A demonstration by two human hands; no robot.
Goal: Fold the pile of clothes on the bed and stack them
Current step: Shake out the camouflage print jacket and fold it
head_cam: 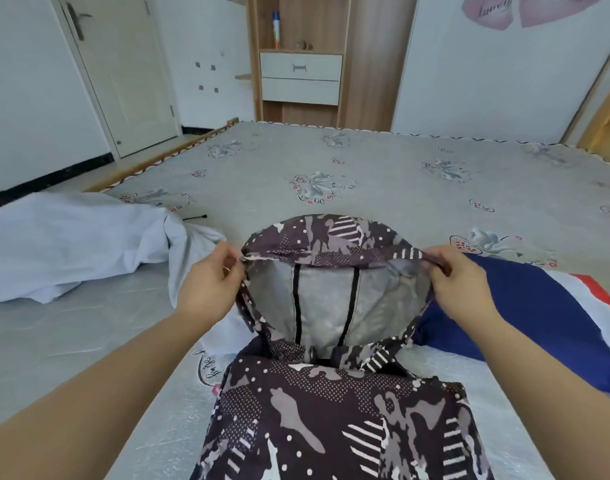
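On the bed [383, 161], centre frame toward 6 o'clock, a dark patterned hooded jacket [338, 420] lies flat with its hood [331, 292] opened upward, grey lining and two black seam strips showing. Left hand [210, 282] at 9 o'clock of the hood, fingers [232, 259] pinched together on the hood rim. Right hand [459, 282] at 3 o'clock of the hood, fingers curled and clamped on the opposite rim, stretching the opening wide between both hands. White garment [64, 244] bunched at 9 o'clock of the jacket, near the left hand but apart from it. Navy garment with white and red stripes [545, 306] at 3 o'clock, partly under the right forearm. Bed sheet is grey with floral print. Wooden cabinet [300, 74] with white drawers at 12 o'clock, white door [123, 74] at 10 o'clock.
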